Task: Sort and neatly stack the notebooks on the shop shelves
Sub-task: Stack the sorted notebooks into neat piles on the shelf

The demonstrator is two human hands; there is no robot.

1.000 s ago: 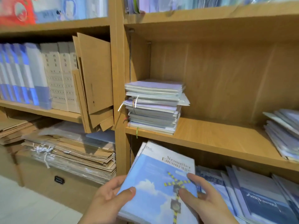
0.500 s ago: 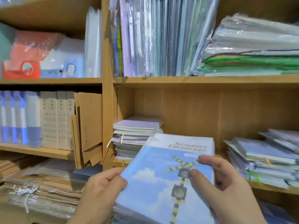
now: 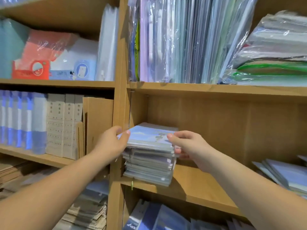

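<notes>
The left hand (image 3: 111, 144) and right hand (image 3: 188, 146) each pinch a side edge of the blue notebook (image 3: 149, 138) atop the stack (image 3: 147, 168) on the shelf (image 3: 201, 186). Its cover print is blurred, and the left fingers beneath are hidden.

At frame centre, our left hand (image 3: 113, 143) and right hand (image 3: 187, 145) grip the blue notebooks (image 3: 149, 138) by both sides, thumbs on top. They rest on the stack (image 3: 147, 166) at the left end of the shelf (image 3: 196, 185). A loose pile (image 3: 282, 173) lies at the right edge.
</notes>
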